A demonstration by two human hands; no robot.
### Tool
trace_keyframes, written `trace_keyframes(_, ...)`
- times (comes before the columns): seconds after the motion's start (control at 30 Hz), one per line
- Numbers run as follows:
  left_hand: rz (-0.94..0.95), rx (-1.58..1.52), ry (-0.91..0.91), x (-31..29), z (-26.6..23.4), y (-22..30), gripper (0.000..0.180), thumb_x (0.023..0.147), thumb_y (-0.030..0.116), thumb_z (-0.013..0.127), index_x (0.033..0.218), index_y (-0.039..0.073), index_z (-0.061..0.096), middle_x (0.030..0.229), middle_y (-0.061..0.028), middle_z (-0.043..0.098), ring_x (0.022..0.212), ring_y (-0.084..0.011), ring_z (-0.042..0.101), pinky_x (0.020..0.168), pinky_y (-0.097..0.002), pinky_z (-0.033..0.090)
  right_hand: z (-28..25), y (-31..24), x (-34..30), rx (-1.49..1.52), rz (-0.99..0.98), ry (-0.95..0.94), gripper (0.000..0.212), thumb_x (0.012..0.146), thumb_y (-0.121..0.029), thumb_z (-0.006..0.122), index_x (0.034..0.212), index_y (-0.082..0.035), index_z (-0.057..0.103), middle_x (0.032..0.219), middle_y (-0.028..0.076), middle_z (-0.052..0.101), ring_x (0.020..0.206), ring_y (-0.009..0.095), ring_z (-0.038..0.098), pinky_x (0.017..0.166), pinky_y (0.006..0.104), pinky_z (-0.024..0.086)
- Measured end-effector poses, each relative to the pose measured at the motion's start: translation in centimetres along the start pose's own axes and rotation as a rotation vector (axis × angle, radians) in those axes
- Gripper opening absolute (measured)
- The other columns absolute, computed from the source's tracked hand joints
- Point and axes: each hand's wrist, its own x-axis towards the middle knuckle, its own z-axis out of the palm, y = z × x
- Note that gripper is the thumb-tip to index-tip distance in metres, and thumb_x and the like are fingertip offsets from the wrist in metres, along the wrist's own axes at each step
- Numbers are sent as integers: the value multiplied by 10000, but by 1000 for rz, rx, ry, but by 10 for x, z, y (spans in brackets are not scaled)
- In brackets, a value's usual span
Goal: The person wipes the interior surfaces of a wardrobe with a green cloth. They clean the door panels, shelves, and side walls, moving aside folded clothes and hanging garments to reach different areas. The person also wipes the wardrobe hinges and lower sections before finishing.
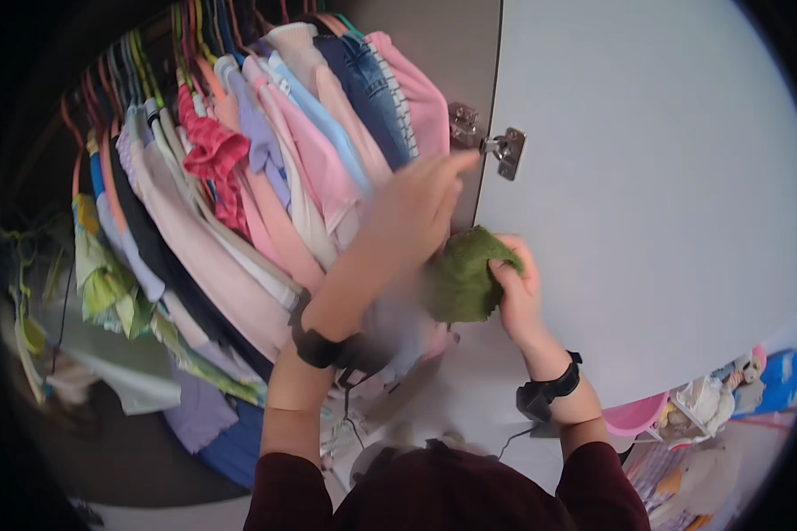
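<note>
A green, fuzzy cloth (466,276) is pinched at its right edge between the thumb and fingers of my right hand (518,281). It hangs in front of the white door's hinge edge. My left hand (421,202) is raised above and to the left of the cloth, with fingers stretched toward the metal hinge (507,152). I see nothing held in it, though its outline is slightly blurred. Behind my left forearm hang pink garments (323,190). Each wrist wears a black band.
An open wardrobe at the left holds a dense row of clothes on hangers, among them a denim piece (367,88) and a red checked garment (214,146). The white door (655,195) stands swung open at right. A pink basin (636,414) and stuffed toys (746,367) lie low at right.
</note>
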Motion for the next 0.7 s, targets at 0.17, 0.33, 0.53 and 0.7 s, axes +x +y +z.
trace_keyframes(0.17,-371,-503,-185,-69,1,36,388,1058,251,402,1321,0,538,1190,-64,618,1106,-141,554,974,-279,416,-7,-32,4,126,193,-223,235,912,-82,466,1104,-3,575,1049,62,636,992,135,578,889,270,442)
trace_keyframes(0.33,-615,-656,-154,-130,-5,55,436,1016,314,545,1271,-39,528,1139,-14,609,1026,-67,541,901,-233,438,1,-35,-5,346,389,-388,199,922,-28,483,1085,-14,598,991,16,631,955,92,569,852,254,453)
trace_keyframes(0.53,-774,-112,8,-174,-22,105,204,932,147,657,1037,-25,636,818,-10,650,753,-50,558,670,-236,468,14,-34,-10,-167,121,-546,136,925,-53,579,1046,7,601,853,75,642,803,94,602,700,265,488)
trace_keyframes(0.7,-844,198,362,-205,-56,128,146,887,94,617,1004,9,633,784,-119,674,695,-182,648,652,-308,503,37,-38,-19,-245,118,-845,115,899,-91,653,972,-6,631,785,80,635,727,130,605,621,276,478)
